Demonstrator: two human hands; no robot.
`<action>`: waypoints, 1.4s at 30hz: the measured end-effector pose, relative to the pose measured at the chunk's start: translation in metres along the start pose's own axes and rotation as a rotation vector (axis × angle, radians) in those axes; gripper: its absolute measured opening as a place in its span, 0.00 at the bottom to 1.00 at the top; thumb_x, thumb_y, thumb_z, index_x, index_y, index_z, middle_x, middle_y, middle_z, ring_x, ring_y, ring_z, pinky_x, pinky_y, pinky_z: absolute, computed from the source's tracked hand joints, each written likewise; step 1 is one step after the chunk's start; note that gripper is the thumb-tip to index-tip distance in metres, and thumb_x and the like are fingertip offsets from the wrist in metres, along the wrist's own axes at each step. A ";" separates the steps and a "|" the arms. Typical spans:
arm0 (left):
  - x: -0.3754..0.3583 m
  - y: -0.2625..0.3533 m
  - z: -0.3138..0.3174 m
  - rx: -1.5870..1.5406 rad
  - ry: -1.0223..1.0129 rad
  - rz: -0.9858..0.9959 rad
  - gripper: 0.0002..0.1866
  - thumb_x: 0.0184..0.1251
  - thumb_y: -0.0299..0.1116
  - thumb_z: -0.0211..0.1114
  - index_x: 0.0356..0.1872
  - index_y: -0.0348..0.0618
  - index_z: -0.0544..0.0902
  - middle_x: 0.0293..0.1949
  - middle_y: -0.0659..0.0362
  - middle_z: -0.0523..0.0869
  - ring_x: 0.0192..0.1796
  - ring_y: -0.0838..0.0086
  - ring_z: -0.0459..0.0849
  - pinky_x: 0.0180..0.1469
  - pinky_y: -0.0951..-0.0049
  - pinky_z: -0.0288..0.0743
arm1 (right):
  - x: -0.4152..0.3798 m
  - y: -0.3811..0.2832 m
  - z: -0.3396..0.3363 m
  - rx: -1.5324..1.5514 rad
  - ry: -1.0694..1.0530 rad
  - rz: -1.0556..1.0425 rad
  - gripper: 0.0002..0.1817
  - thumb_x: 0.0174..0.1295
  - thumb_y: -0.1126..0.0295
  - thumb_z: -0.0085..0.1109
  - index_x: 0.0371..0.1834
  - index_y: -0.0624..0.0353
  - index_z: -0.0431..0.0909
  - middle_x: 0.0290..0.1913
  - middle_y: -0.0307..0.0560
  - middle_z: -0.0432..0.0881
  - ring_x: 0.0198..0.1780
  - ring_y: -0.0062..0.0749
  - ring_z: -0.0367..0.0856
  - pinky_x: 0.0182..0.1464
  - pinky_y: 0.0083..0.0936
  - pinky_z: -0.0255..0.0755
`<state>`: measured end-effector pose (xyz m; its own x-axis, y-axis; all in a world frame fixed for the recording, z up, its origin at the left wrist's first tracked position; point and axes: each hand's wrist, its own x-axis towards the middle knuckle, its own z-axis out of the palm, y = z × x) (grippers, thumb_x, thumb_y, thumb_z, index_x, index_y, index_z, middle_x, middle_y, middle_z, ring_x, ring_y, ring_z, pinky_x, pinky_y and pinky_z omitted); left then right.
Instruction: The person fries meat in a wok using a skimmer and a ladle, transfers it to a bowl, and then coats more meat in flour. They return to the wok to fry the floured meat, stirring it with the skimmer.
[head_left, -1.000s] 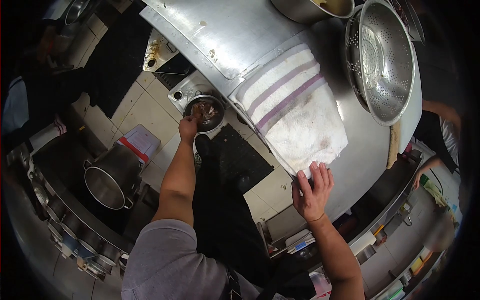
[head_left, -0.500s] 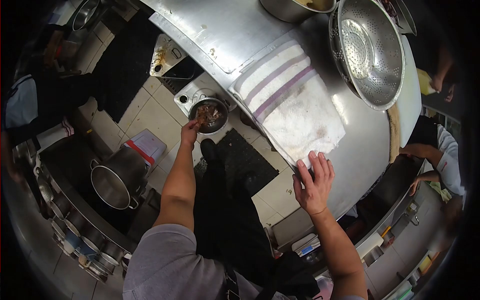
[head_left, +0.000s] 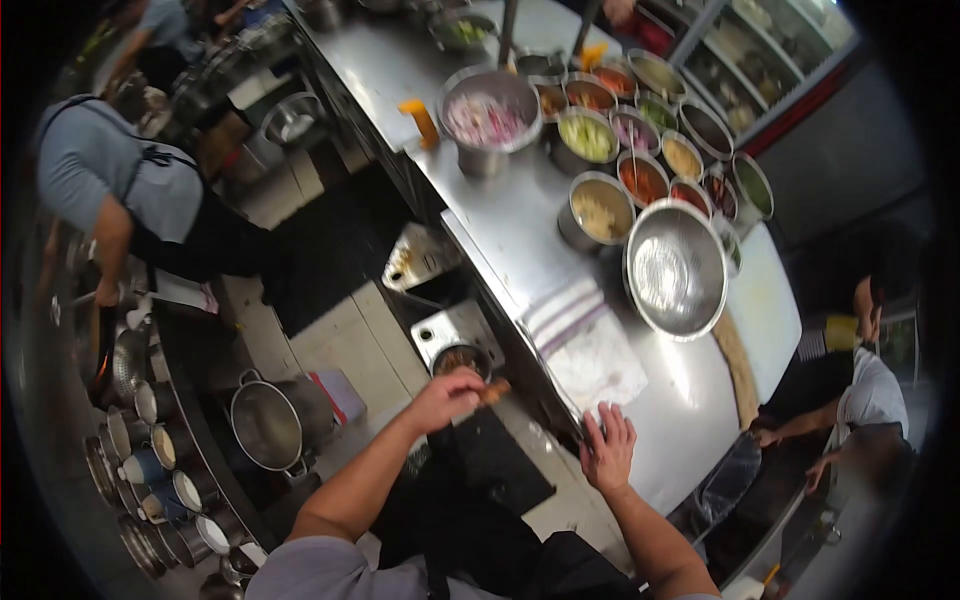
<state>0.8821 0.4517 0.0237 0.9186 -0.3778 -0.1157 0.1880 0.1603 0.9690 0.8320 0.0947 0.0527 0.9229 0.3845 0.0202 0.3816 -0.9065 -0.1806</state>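
Note:
My left hand (head_left: 445, 402) is closed on a small brown piece (head_left: 494, 391), blurred, perhaps food; its exact kind does not show. Lower down and partly behind that hand sits a round metal pan (head_left: 481, 352) with dark brown scraps in it. My right hand (head_left: 608, 450) has its fingers apart at the counter's edge, just by the near end of a folded white towel (head_left: 598, 362) with purple stripes. Nothing shows in that hand.
On the steel counter (head_left: 665, 455) stand a shiny colander (head_left: 677, 272), a pot of chopped onions (head_left: 490, 115) and several food tubs. A large stockpot (head_left: 267, 425) is at lower left. One person (head_left: 165, 180) works at left, another (head_left: 880, 380) at right.
My left hand has come up out of the pan with the brown piece and moved toward the counter. My right hand stays by the towel. The view has tilted up, showing more counter.

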 end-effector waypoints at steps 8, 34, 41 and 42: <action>-0.070 0.338 0.100 0.048 -0.338 0.676 0.08 0.66 0.32 0.65 0.34 0.35 0.84 0.40 0.54 0.77 0.37 0.67 0.75 0.41 0.69 0.70 | -0.009 -0.005 -0.012 0.002 0.053 -0.052 0.39 0.50 0.67 0.66 0.71 0.44 0.67 0.73 0.51 0.63 0.75 0.49 0.58 0.70 0.53 0.52; -0.620 -0.219 0.289 0.474 0.935 -1.322 0.19 0.68 0.46 0.61 0.42 0.37 0.84 0.30 0.48 0.87 0.35 0.63 0.86 0.37 0.58 0.80 | -0.044 0.021 -0.014 0.266 0.123 -0.180 0.36 0.50 0.71 0.62 0.69 0.49 0.68 0.74 0.54 0.60 0.78 0.54 0.50 0.72 0.59 0.46; -0.632 -0.216 0.397 -0.526 1.444 -1.145 0.09 0.67 0.35 0.64 0.43 0.44 0.82 0.29 0.55 0.84 0.29 0.66 0.84 0.26 0.62 0.76 | -0.041 0.022 -0.002 0.191 0.106 -0.183 0.38 0.49 0.71 0.63 0.70 0.47 0.68 0.74 0.54 0.60 0.77 0.54 0.52 0.72 0.58 0.49; -0.625 -0.221 0.394 -0.532 1.422 -1.107 0.09 0.67 0.35 0.64 0.43 0.44 0.82 0.29 0.56 0.84 0.28 0.67 0.84 0.26 0.63 0.76 | -0.041 0.024 -0.005 0.179 0.106 -0.183 0.38 0.49 0.71 0.63 0.70 0.47 0.68 0.74 0.54 0.60 0.77 0.54 0.52 0.72 0.58 0.49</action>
<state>0.1300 0.2934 -0.0324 -0.1656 0.3995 -0.9016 0.6381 0.7405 0.2109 0.8030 0.0564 0.0521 0.8430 0.5104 0.1700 0.5365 -0.7747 -0.3347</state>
